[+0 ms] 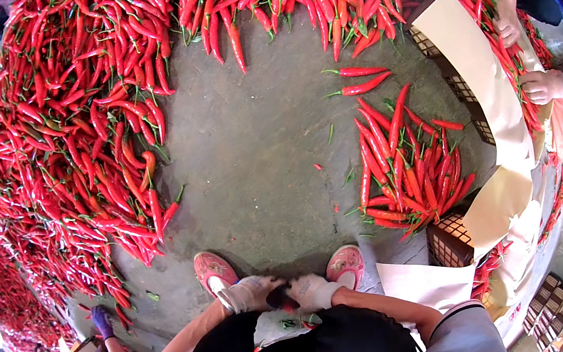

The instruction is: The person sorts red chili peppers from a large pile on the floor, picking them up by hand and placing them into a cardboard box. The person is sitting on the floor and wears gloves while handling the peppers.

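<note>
Both hands wear pale work gloves and come together low between the knees, above the floor. My left hand [255,292] and my right hand [308,291] meet at a small dark object [281,298] with a reddish edge, too blurred to name; which hand grips it does not show. Loose red chili peppers with green stems [412,173] lie in a fanned heap to the right, beyond my right hand. Two single chili peppers [359,89] rest above that heap. A very large pile of red chili peppers [65,115] spreads over the left side and along the top.
Brown plastic crates [449,241] lined with tan paper [479,75] curve along the right. Another person's bare hands [541,85] touch peppers there. At lower left is a co-worker's purple-gloved hand [101,320]. My pink shoes [214,268] stand on the concrete floor [256,152].
</note>
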{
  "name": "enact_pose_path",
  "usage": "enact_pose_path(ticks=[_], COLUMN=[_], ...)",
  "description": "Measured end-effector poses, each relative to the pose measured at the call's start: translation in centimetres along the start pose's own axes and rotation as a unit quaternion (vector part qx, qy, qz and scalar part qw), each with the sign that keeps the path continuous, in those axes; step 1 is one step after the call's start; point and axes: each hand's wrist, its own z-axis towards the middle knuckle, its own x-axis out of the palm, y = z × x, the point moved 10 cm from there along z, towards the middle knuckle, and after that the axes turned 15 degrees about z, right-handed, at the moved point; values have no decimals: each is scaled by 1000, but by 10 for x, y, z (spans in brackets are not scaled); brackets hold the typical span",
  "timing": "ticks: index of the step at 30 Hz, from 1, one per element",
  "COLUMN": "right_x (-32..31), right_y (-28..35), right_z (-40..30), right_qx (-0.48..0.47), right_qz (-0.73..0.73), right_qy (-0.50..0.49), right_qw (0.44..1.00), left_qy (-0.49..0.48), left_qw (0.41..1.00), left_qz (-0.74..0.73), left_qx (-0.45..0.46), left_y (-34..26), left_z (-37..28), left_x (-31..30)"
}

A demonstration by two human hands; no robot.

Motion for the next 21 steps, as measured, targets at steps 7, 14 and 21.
enact_pose_path(ticks=[7, 14, 21], right_x=[-173, -284, 60], right_y=[-80, -44, 1], right_z=[-58, -93, 42], right_qx=[-4, 115, -94], right_qz=[397, -13, -42], right_qy=[-409, -579, 84], right_qw=[822, 807, 991], left_qy=[-405, -588, -578], left_qw=[864, 645, 620], left_qz=[-222, -348, -170], left_qx=[-199, -341, -503], left_y=[94, 134, 160], left_z=[-93, -197, -286], left_x=[-78, 9, 118])
